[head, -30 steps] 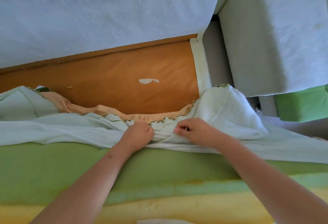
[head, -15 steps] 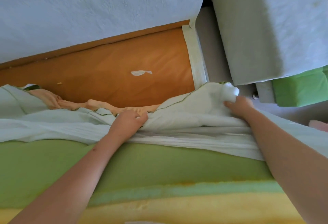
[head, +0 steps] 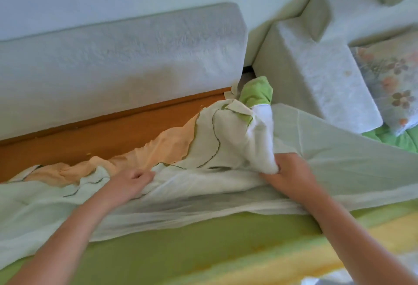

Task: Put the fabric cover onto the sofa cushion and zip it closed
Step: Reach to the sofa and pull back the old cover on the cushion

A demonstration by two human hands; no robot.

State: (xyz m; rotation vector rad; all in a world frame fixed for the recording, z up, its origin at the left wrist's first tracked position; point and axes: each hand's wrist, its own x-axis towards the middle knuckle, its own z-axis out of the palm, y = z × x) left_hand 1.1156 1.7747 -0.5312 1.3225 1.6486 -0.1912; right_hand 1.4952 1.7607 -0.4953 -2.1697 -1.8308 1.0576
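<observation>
- The sofa cushion [head: 181,246] lies across the foreground, bulky soft foam.
- The fabric cover [head: 226,140] (limp, likely light) is bunched on its far edge; best gripped at corners.
- The right hand [head: 287,171] clutches the bunched corner.
- The left hand [head: 129,183] pinches the edge.

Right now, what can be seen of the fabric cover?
The fabric cover is thin, pale whitish cloth with dark stitched seams and a peach panel. It lies crumpled across the far edge of the green foam cushion, most of which is bare. The left hand grips a fold near its middle; the right hand grips a bunched white part at its raised right end. No zip is discernible.
</observation>
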